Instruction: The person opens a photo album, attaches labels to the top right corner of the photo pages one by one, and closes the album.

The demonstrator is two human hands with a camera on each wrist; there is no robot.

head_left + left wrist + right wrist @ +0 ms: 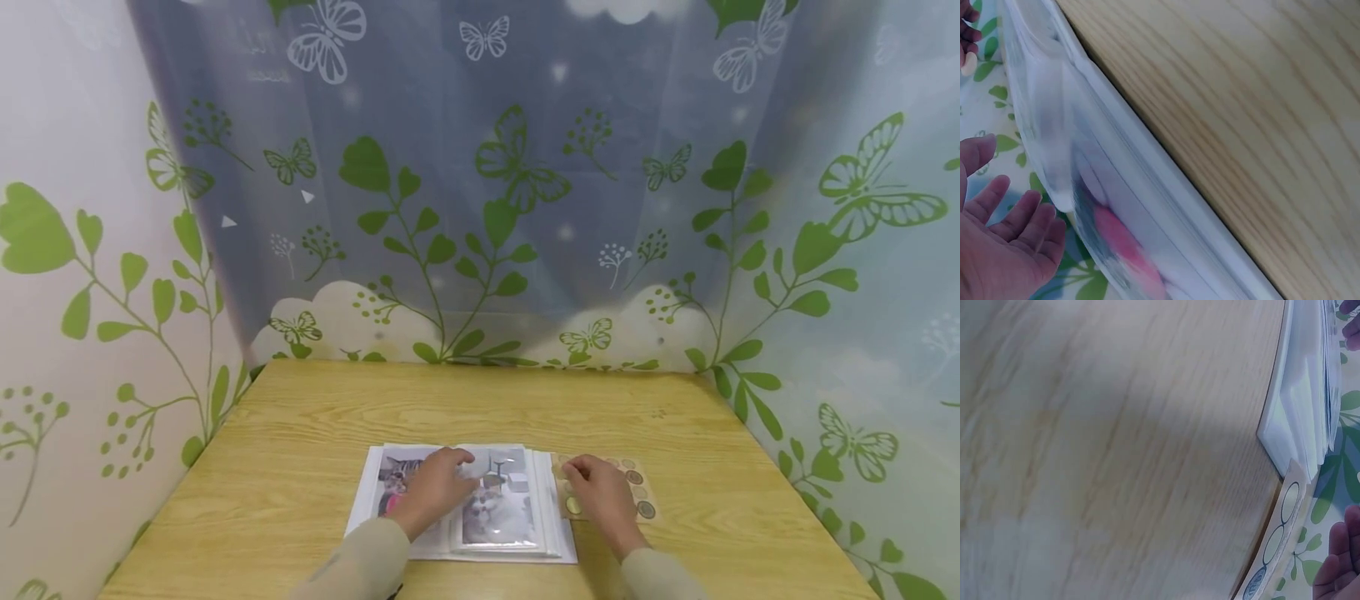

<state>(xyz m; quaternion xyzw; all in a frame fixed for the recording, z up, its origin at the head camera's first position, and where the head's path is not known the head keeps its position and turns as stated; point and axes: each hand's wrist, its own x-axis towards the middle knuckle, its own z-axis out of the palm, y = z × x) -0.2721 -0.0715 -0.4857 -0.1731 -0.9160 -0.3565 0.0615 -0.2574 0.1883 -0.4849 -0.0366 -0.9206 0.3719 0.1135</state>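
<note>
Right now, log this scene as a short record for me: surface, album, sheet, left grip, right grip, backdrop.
Surface: wood-grain table
Album: photo album lying open, a striped-cat photo on its left page
Sheet: sheet of printed circles, at the album's right side
Left grip: over the album, fingers relaxed; contact with the page unclear
Right grip: over the sheet, thumb and finger pinching a small pale piece
Backdrop: curtain printed with green leaves and butterflies

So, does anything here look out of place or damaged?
Nothing looks spilled or damaged. The sticker sheet seems slightly untidy: in the head view, it meets the right side of the album instead of lying clear of it.
</note>
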